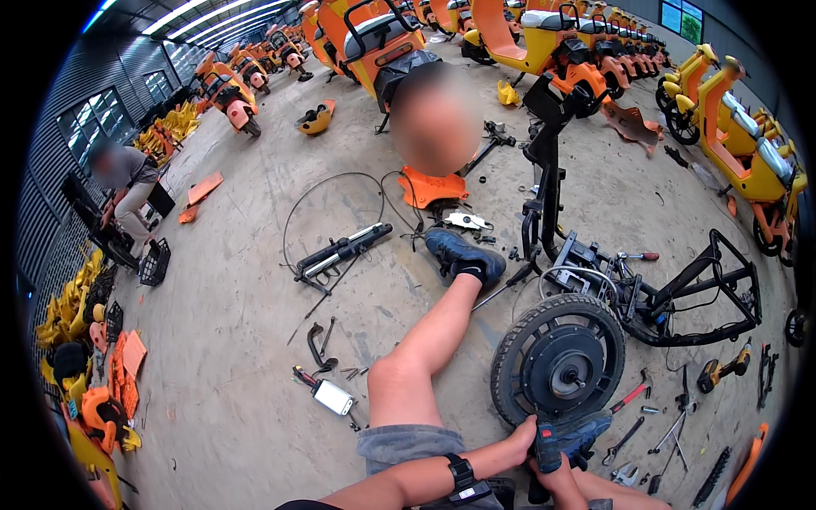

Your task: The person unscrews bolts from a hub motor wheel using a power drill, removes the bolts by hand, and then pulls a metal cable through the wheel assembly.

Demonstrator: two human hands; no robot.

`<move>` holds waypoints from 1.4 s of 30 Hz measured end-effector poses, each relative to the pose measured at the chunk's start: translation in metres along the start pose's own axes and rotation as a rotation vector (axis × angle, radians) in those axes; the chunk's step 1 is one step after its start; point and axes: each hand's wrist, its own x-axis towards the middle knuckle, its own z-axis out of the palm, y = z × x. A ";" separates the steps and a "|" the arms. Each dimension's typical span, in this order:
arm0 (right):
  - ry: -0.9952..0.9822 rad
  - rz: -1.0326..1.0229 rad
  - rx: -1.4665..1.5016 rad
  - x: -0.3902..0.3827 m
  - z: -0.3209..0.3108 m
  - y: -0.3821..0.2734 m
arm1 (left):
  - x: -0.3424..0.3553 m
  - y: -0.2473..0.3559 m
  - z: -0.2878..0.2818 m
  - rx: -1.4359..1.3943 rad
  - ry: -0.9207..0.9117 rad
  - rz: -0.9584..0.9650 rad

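Low in the view, my right hand point(557, 483) is wrapped round a black cordless power tool point(547, 444) with a red patch on it. My left hand point(517, 442) is closed right beside the tool's body; what its fingers pinch is hidden. Both hands are just below a wheel point(558, 361) with a black tyre and a hub motor, its axle facing up toward me. The wheel leans by a stripped black scooter frame point(586, 263) lying on the concrete. My dark shoe point(586, 429) is next to the tyre's lower edge.
Around me lie a yellow cordless drill point(722, 367), a red-handled tool point(629, 396), wrenches point(625, 440), fork tubes point(344, 252), a silver controller box point(331, 397) and an orange panel point(433, 187). Yellow scooters point(735, 136) line the right. Another person point(132, 191) bends at the far left.
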 end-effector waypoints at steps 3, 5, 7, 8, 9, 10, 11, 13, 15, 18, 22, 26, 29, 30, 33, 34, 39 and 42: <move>0.002 0.025 -0.024 0.001 0.000 -0.001 | -0.004 0.001 0.001 0.000 -0.013 0.025; 0.000 0.035 -0.034 0.000 0.001 -0.003 | -0.007 0.002 0.002 -0.003 -0.008 0.028; -0.002 0.055 0.034 -0.001 0.001 -0.004 | -0.008 0.003 0.002 -0.005 -0.014 0.013; -0.003 0.054 0.034 -0.001 0.000 -0.006 | -0.008 0.003 0.002 -0.005 -0.013 0.013; -0.002 0.043 0.024 -0.001 -0.001 -0.008 | -0.007 0.003 0.002 -0.002 -0.007 0.009; 0.002 0.032 0.013 -0.002 -0.002 -0.009 | -0.006 0.003 0.002 0.002 -0.003 0.005; 0.004 0.032 0.013 -0.001 -0.001 -0.007 | -0.005 0.002 0.002 0.005 -0.004 0.005; -0.007 0.041 -0.003 0.001 0.001 -0.002 | -0.005 0.001 0.001 -0.007 0.003 0.042; -0.006 0.039 -0.002 0.001 0.000 -0.003 | -0.006 0.002 0.002 -0.004 -0.002 0.049; -0.008 0.044 -0.007 0.002 0.002 0.001 | -0.013 0.003 0.004 0.000 -0.002 0.045; 0.004 0.036 -0.003 0.001 0.001 -0.004 | -0.012 0.005 0.003 0.011 -0.007 0.028; -0.014 0.043 -0.002 0.002 -0.004 -0.005 | -0.011 0.006 0.007 -0.012 -0.014 0.010; -0.028 -0.001 0.081 0.001 -0.002 -0.006 | 0.006 0.003 -0.004 -0.016 -0.086 0.051; -0.012 -0.029 0.073 -0.001 -0.002 -0.012 | 0.013 0.005 -0.009 -0.006 -0.156 0.030; -0.028 -0.015 0.042 -0.002 -0.003 -0.007 | 0.012 0.005 -0.011 -0.101 -0.248 0.014; -0.004 -0.106 -0.086 -0.004 -0.005 -0.007 | 0.019 0.003 -0.009 -0.117 -0.277 0.057; 0.012 -0.024 0.151 -0.013 -0.008 -0.031 | 0.039 0.005 -0.005 -0.108 -0.256 0.113; -0.061 0.030 0.177 -0.007 -0.007 -0.027 | 0.039 0.004 -0.009 -0.139 -0.265 0.143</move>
